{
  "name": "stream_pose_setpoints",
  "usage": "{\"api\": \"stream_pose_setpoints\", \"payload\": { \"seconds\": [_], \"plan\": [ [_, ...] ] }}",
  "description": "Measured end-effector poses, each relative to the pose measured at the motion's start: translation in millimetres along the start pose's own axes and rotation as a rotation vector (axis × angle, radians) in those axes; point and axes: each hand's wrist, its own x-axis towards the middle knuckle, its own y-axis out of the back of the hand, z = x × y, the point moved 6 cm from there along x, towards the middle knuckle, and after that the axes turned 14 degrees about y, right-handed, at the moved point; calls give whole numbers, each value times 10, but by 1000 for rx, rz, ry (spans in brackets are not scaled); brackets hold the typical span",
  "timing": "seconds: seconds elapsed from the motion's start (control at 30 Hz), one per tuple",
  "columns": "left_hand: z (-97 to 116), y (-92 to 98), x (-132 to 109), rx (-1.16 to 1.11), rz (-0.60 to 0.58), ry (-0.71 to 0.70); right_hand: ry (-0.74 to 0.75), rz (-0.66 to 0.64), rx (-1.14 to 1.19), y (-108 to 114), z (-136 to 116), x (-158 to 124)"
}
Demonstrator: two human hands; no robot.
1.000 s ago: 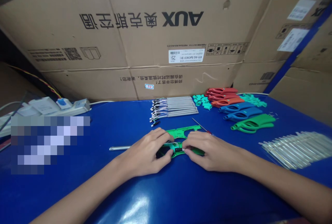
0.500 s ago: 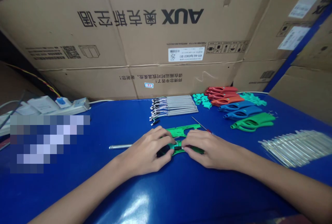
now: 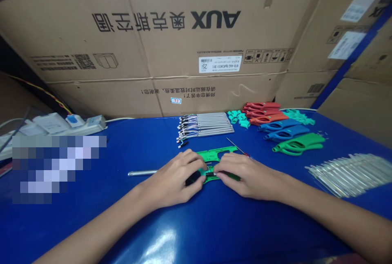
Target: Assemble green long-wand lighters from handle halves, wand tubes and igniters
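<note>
Head view: left hand (image 3: 171,178) and right hand (image 3: 246,175) pinch green plastic casing (image 3: 216,154).

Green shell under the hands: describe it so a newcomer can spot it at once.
On the blue table below the AUX carton, look centre-front. The left hand and right hand meet over a green plastic handle shell. The other green shell, further right beside the blue shells, lies untouched.

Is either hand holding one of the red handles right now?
No, the left hand and the right hand are both on the green plastic piece, and the red handles lie apart, farther up the table.
</note>
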Motion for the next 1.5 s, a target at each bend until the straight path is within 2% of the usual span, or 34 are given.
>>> {"api": "stream_pose_setpoints", "payload": {
  "seconds": [0.6,0.97,1.3,1.5],
  "plan": [
    [-2,-11,4,-2,-10,1,37,-29,4,-6,-5,-3],
    [-15,-17,-2,-15,-11,10,-69,-40,24,-23,11,-11],
    [-25,-36,12,-2,-19,-1,-61,-71,-2,-47,24,-24],
    [-28,-39,4,-4,-26,1,-115,-105,0,-40,19,-24]
  ]
}}
